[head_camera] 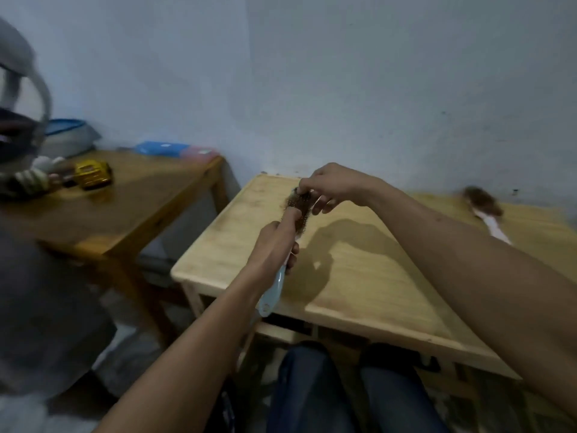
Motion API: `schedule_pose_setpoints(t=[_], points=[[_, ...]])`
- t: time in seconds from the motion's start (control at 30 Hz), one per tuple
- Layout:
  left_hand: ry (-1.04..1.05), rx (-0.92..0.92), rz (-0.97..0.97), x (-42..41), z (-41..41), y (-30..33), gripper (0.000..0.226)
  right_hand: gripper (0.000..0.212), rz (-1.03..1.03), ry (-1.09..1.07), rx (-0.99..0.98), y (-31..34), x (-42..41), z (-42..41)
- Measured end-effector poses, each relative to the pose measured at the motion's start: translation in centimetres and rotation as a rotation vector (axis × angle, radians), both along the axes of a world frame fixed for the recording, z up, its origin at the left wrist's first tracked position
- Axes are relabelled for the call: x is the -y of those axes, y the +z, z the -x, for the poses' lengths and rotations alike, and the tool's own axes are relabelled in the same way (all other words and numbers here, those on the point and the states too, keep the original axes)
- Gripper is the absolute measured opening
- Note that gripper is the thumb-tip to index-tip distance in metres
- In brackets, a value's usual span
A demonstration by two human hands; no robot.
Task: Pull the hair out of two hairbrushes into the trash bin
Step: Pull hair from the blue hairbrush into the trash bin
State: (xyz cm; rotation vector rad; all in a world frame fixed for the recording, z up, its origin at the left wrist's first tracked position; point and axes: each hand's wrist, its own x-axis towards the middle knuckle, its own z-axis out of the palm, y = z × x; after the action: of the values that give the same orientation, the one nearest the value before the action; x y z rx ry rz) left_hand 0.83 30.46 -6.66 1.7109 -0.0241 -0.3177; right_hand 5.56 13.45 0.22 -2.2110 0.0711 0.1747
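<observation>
My left hand grips the blue brush over the table; my right hand pinches its hair. The second brush lies untouched, hair-filled. No bin visible.

— What colours are on the near hairbrush?
— Pale blue handle, brown hair tangled in the head.
— And the second brush, right of frame?
— White handle, a reddish-brown clump on top.
— The tables?
— Light wood table at centre; the left table is darker honey. A yellow toy car sits there, and a blue box behind.
— The wall?
— Pale blue-grey.
</observation>
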Motion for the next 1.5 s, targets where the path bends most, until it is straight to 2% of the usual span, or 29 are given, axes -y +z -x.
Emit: schedule_pose_setpoints(t=[0.07,0.17,0.37,0.53,0.73,0.87,1.03,1.13,1.3,1.5], points=[[0.079,0.009,-0.015,-3.4,0.5,-0.6,0.062,0.021,-0.027,0.062,-0.003,-0.8,-3.6,-0.4],[0.17,0.031,-0.035,-7.4,1.4,-1.8,0.056,0.021,-0.05,0.144,-0.002,-2.1,-8.7,-0.6],[0.275,0.021,-0.027,-12.8,3.8,-4.3,0.056,0.037,0.007,0.325,-0.04,-4.6,-15.4,0.0],[0.404,0.009,-0.011,-15.8,6.0,-5.9,0.048,0.021,-0.076,0.395,-0.083,-6.7,-19.3,1.8],[0.618,-0.034,-0.093,-20.0,8.7,-8.0,0.045,0.037,-0.204,0.505,-0.123,-10.6,-24.6,3.5],[0.761,-0.047,-0.16,-22.4,10.9,-10.0,0.041,0.036,-0.382,0.544,-0.253,-14.4,-28.2,4.4],[0.896,-0.108,-0.27,-24.6,13.3,-13.0,0.049,0.041,-0.462,0.664,-0.455,-18.2,-31.1,5.0],[0.971,-0.14,-0.361,-25.3,14.1,-14.7,0.046,0.033,-0.506,0.683,-0.583,-20.2,-31.8,5.4],[1.02,-0.209,-0.462,-25.7,14.8,-17.8,0.056,0.007,-0.423,0.659,-0.67,-23.5,-32.1,5.9],[1.022,-0.288,-0.502,-25.2,16.9,-20.3,0.053,0.008,-0.352,0.585,-0.625,-25.4,-32.0,6.4]])
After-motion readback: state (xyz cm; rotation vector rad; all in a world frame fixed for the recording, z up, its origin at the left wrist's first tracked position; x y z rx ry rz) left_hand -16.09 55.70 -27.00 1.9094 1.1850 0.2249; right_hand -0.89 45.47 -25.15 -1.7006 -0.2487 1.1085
